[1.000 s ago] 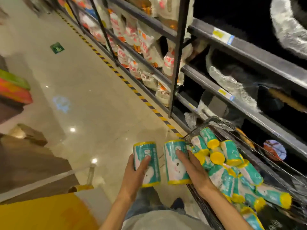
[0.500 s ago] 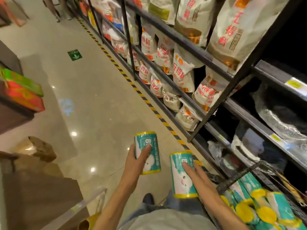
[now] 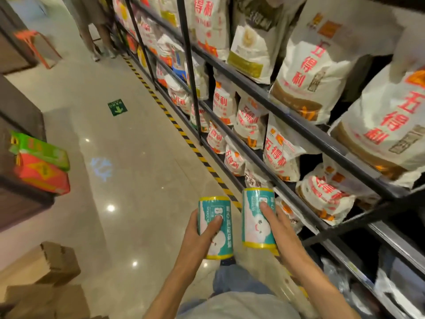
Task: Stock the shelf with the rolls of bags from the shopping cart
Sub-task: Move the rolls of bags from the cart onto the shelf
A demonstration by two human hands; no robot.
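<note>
Left hand (image 3: 197,233) and right hand (image 3: 279,229) each grip one upright roll (slick wrap), which could slip and drop onto the floor (image 3: 128,157).

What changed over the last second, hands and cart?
The view swung away from the shopping cart, which was beside the right hand a second ago and is now out of frame; white flour bags now fill the shelf ahead. Unchanged: the left hand grips one teal roll, the right hand grips the other roll, both upright, side by side, apart.
</note>
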